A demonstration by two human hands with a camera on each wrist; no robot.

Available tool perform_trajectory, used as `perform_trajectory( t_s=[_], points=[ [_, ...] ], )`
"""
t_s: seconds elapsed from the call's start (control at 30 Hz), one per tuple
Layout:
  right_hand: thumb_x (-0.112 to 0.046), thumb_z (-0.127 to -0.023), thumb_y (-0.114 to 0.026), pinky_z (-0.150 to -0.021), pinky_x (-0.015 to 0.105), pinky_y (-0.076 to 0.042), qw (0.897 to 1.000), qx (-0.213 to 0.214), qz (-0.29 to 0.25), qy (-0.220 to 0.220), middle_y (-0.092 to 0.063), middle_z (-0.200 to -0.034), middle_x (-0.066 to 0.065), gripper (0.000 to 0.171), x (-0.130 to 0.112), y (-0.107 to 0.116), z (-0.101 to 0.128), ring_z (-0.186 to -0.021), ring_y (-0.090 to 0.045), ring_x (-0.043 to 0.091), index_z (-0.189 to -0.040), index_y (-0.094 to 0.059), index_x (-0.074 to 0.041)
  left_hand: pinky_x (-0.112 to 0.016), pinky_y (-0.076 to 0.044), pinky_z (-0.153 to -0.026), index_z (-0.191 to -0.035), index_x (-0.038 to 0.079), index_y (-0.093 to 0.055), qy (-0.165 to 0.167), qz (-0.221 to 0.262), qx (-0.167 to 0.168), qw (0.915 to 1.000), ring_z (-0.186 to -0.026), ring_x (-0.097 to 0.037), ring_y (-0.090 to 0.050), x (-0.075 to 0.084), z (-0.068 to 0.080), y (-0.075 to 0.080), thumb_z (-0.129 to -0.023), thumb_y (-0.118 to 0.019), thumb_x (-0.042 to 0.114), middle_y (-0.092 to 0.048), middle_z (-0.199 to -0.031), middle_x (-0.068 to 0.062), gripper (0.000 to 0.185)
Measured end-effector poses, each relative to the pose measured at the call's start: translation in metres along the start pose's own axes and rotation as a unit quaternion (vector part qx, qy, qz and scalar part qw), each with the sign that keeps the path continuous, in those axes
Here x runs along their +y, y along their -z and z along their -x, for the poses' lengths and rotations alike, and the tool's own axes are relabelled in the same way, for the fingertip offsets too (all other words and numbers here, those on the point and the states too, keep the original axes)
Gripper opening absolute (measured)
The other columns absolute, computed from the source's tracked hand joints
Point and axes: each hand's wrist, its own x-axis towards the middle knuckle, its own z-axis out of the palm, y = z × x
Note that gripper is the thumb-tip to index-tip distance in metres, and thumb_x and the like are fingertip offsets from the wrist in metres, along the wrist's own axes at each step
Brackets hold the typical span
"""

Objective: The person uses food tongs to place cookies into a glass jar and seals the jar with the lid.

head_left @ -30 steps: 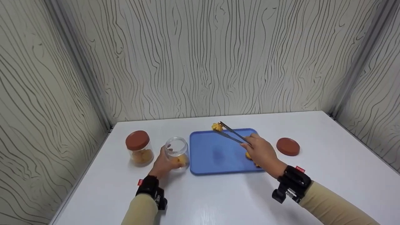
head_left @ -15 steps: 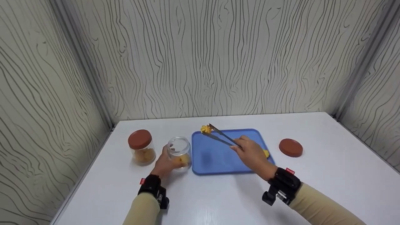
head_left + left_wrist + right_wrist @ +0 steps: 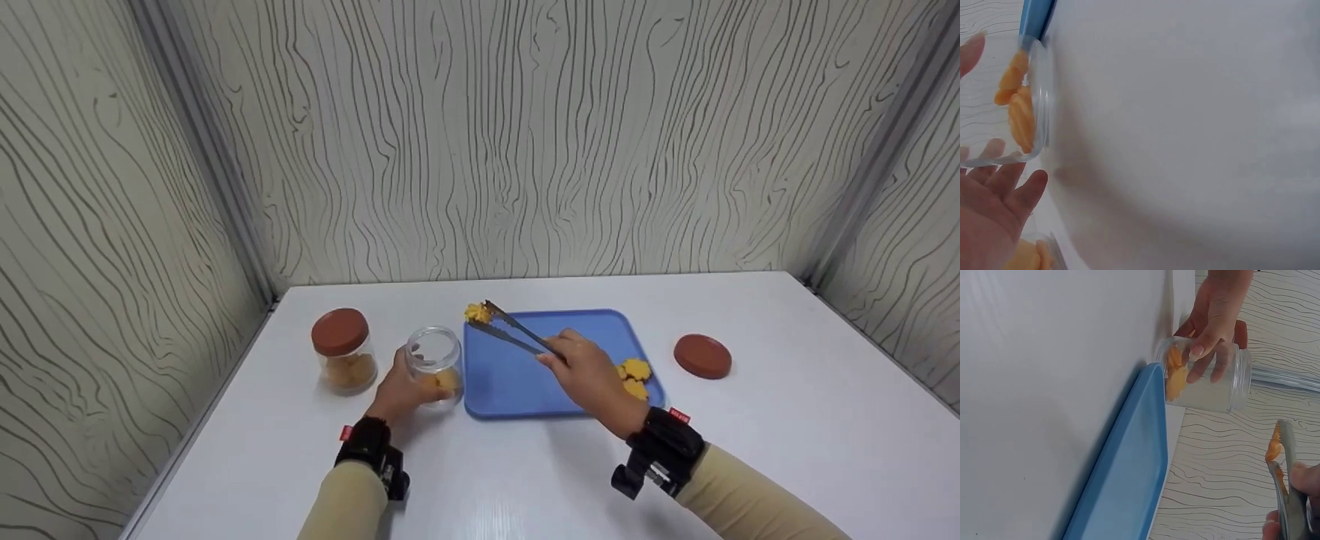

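Observation:
My left hand (image 3: 400, 388) grips an uncapped clear jar (image 3: 435, 351) upright on the table, thumb and fingers around its wall. A few yellow-orange flower-shaped cookies (image 3: 1176, 374) lie at the jar's bottom. My right hand (image 3: 589, 371) holds metal tongs (image 3: 517, 330), whose toothed tips pinch one yellow cookie (image 3: 475, 313). That cookie hangs above the left back corner of the blue tray (image 3: 517, 382), to the right of the jar mouth and apart from it. Several yellow cookies (image 3: 637, 369) lie at the tray's right end, partly behind my right wrist.
A second jar (image 3: 349, 371) with a red-brown lid (image 3: 340, 331) stands left of my left hand, with cookies inside. A loose red-brown lid (image 3: 703, 356) lies right of the tray. Patterned panels (image 3: 510, 150) rise behind the white table (image 3: 480, 480) and along its sides.
My right hand has carried the tongs and the pinched cookie leftward across the tray toward the jar. More cookies at the tray's right end show now. The left hand keeps its grip on the jar.

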Motion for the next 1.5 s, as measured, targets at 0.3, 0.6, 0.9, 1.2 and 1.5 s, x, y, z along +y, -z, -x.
perform_trajectory(
  t_s=[0.3, 0.6, 0.9, 1.2, 1.5],
  points=[
    [-0.011, -0.096, -0.061, -0.062, 0.029, -0.035, 1.000, -0.011, -0.014, 0.007, -0.049, -0.084, -0.002, 0.020, -0.004, -0.007, -0.003, -0.069, -0.042, 0.013, -0.109, -0.067, 0.003, -0.055, -0.029, -0.109, -0.149, 0.003, -0.023, 0.000, 0.007, -0.005, 1.0000, -0.132, -0.037, -0.039, 0.001, 0.000, 0.000, -0.064, -0.092, 0.025, -0.042, -0.144, -0.022, 0.111],
    [-0.015, -0.095, -0.062, -0.059, 0.028, -0.032, 1.000, -0.021, 0.019, 0.000, -0.046, -0.080, -0.004, 0.025, -0.013, -0.020, -0.006, -0.065, -0.039, 0.011, -0.112, -0.068, 0.002, -0.053, -0.031, -0.107, -0.148, 0.000, -0.023, -0.014, -0.008, -0.005, 0.9999, -0.131, -0.038, -0.041, -0.001, 0.001, 0.001, -0.066, -0.091, 0.024, -0.043, -0.142, -0.025, 0.109],
    [-0.014, -0.094, -0.064, -0.058, 0.026, -0.035, 1.000, -0.020, 0.006, 0.009, -0.046, -0.079, -0.004, 0.024, -0.017, -0.032, -0.011, -0.066, -0.041, 0.011, -0.110, -0.069, 0.003, -0.055, -0.028, -0.109, -0.149, 0.002, -0.022, -0.004, 0.005, -0.011, 0.9999, -0.133, -0.038, -0.038, -0.001, 0.001, 0.002, -0.066, -0.090, 0.027, -0.041, -0.144, -0.023, 0.111],
    [-0.013, -0.093, -0.065, -0.060, 0.028, -0.037, 1.000, -0.022, -0.001, 0.009, -0.050, -0.080, -0.003, 0.020, -0.020, -0.038, -0.015, -0.068, -0.044, 0.014, -0.104, -0.070, 0.003, -0.054, -0.028, -0.109, -0.149, 0.002, -0.021, -0.006, 0.016, -0.010, 0.9998, -0.134, -0.038, -0.037, 0.001, 0.001, 0.001, -0.066, -0.091, 0.026, -0.041, -0.145, -0.023, 0.111],
    [-0.016, -0.093, -0.066, -0.061, 0.031, -0.036, 0.998, -0.048, -0.029, -0.029, -0.051, -0.080, -0.002, 0.022, -0.022, -0.042, -0.017, -0.069, -0.042, 0.014, -0.106, -0.070, 0.001, -0.053, -0.030, -0.108, -0.148, -0.001, -0.022, -0.022, 0.010, -0.004, 0.9997, -0.130, -0.038, -0.041, -0.001, 0.003, 0.001, -0.066, -0.090, 0.022, -0.045, -0.141, -0.024, 0.109]
  ],
)
